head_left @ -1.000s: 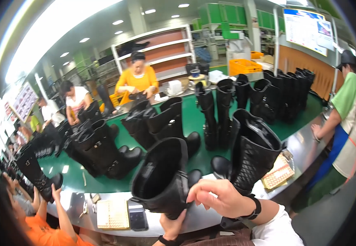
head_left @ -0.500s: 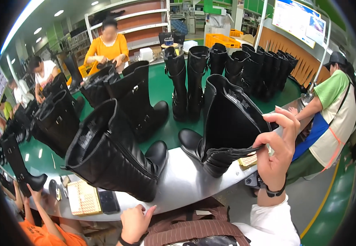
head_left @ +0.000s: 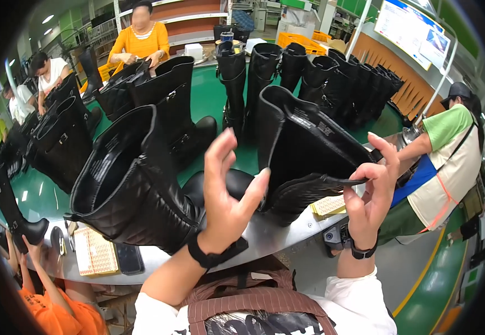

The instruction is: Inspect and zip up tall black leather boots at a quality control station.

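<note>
Two tall black quilted boots stand on the green work table [head_left: 209, 106] in front of me. My right hand [head_left: 373, 187] pinches the folded-down cuff of the right boot [head_left: 303, 153] at its right side. My left hand [head_left: 228, 192] is raised between the two boots with fingers spread, its fingertips reaching the right boot's shaft; it holds nothing that I can see. The left boot [head_left: 131, 184] leans toward me just left of that hand, its open top showing the lining. Both wrists wear black bands.
Many more black boots [head_left: 309, 72] stand across the green table. Three people work at the far side [head_left: 142, 36], one in a green top [head_left: 449, 151] at the right, and one in orange [head_left: 58, 310] at lower left. A patterned box [head_left: 94, 254] lies on the metal rim.
My left hand has risen from below the table edge to the gap between the boots. The right hand stays on the right boot's cuff, which now sits closer and larger in view.
</note>
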A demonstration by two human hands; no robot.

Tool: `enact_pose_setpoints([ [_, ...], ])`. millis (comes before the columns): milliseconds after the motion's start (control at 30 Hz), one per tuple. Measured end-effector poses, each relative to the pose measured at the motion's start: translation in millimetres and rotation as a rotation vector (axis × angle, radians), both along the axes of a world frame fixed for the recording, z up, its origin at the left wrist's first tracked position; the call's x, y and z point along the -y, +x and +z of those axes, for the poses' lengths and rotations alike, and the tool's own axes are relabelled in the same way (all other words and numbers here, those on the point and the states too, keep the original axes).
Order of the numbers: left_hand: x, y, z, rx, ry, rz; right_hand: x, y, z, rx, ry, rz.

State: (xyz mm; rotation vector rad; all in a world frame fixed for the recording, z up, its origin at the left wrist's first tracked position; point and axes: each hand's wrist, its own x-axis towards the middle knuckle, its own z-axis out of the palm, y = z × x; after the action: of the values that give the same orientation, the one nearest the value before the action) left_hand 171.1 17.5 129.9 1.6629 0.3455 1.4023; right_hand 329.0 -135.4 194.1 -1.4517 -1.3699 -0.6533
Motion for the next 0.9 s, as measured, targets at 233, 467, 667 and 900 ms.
enact_pose_setpoints([
  [233,-30.6,58.1,65.3,-0.118,-0.235,-0.106,1.4,-0.3,-10.5,-0.073,0.06,0.33],
  [467,-50.3,46.2,50.7,0.033,-0.527,-0.198,12.5,-15.8,-6.6,-0.117,0.065,0.38],
  [667,-66.0,42.8,35.4,0.055,-0.42,-0.284,3.2,-11.5,-6.8,-0.001,0.175,0.273],
  [900,-56.9,51.0,42.2,0.069,-0.435,-0.198,-5.8,-11.8,-3.6,-0.121,0.188,0.279],
])
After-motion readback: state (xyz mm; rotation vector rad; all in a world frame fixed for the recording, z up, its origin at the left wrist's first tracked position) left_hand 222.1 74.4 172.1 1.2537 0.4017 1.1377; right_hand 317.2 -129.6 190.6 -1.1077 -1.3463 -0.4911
